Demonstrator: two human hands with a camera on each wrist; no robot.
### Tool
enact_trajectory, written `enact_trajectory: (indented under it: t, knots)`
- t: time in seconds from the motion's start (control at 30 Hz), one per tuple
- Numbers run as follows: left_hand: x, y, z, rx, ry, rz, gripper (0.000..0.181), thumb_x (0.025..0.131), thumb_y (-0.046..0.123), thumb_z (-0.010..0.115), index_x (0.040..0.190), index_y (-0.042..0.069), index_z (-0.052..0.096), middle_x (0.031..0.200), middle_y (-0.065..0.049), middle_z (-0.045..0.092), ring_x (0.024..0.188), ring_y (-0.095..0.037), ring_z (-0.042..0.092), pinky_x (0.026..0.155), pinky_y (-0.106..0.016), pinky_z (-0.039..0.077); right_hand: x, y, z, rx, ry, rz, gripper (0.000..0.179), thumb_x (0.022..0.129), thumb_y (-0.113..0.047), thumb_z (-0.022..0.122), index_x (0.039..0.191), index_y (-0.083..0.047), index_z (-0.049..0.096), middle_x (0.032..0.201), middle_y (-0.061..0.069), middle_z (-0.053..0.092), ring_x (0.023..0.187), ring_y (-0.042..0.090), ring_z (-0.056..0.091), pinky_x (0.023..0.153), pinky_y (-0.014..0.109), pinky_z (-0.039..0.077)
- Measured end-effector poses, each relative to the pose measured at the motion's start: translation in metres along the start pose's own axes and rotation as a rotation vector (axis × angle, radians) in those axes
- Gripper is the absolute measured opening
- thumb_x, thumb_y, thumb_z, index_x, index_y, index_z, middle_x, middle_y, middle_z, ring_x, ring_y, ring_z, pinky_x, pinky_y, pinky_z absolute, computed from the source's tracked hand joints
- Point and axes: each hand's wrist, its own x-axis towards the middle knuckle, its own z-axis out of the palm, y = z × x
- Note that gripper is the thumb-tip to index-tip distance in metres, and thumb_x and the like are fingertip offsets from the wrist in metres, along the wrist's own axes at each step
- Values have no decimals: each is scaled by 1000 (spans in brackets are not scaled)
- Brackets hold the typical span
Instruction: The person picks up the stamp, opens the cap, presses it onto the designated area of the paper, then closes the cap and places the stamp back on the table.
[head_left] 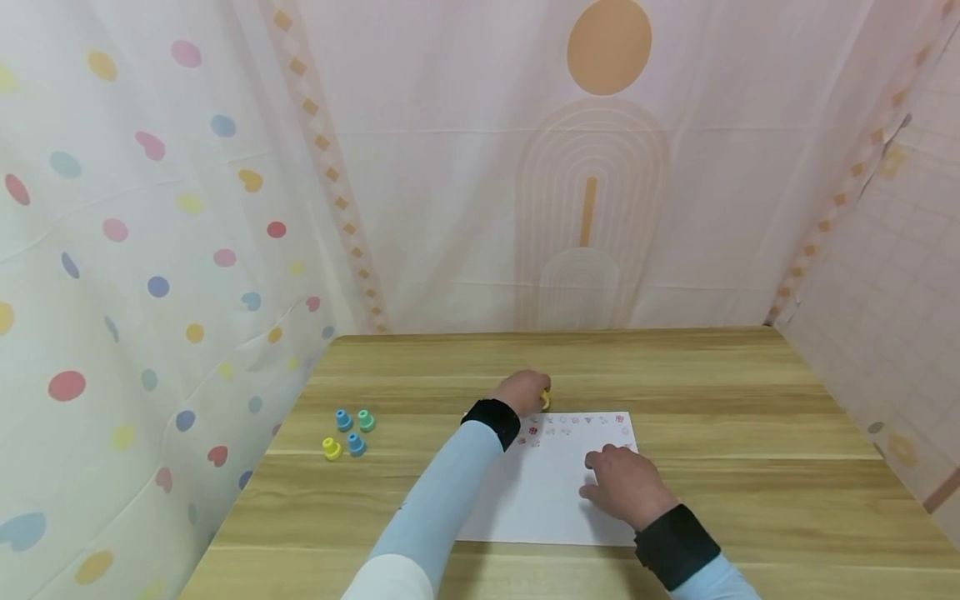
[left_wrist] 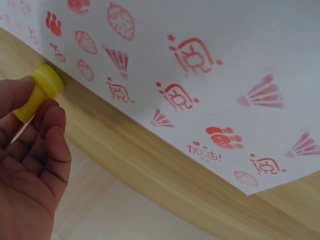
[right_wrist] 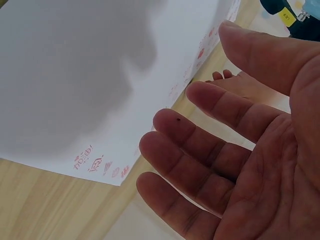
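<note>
Left hand (head_left: 521, 392), just below the centre of the head view, pinches a yellow stamp (left_wrist: 45, 90) between thumb and fingers, at the far edge of a white sheet (head_left: 547, 500). Over the right part of that sheet, the right hand (head_left: 628, 485) holds nothing; its fingers are loosely spread, palm bare in the right wrist view. Whether it touches the paper I cannot tell.

In the left wrist view the stamp sits at the left of the frame, its wide end turned toward the paper's edge; contact is unclear. Red prints (left_wrist: 225, 140) of strawberries, shuttlecocks, feet and characters run along that edge, while the sheet's middle is blank. Toward the left of the head view, two blue stamps (head_left: 356, 444), a green stamp (head_left: 366, 420) and a second yellow stamp (head_left: 332, 448) stand on the wooden table (head_left: 750, 433).

This looks like the middle of a stamping round, with one stamp in use. The next move probably calls for setting its face squarely on bare paper and pressing evenly, the right hand steadying the sheet.
</note>
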Motion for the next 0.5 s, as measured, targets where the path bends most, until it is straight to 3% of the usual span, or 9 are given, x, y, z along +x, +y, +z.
enact_trajectory:
  t: [0.23,0.5]
  knots:
    - [-2,-6,3,0,7,-17,27,95,19,69,122,13,66,104,-2,67,85,-18,55,88,-29,51,1,-1,1,5,-2,-2,30,80,-21,83,101,-2,72,83,7,64,71,20,54,69,39,52]
    - [-7,-12,-3,-46,2,-90,48,93,37,70,132,12,60,121,-6,66,100,-22,60,97,-38,50,2,3,0,4,-14,1,31,81,-21,81,103,-2,71,86,7,65,75,20,57,72,40,53]
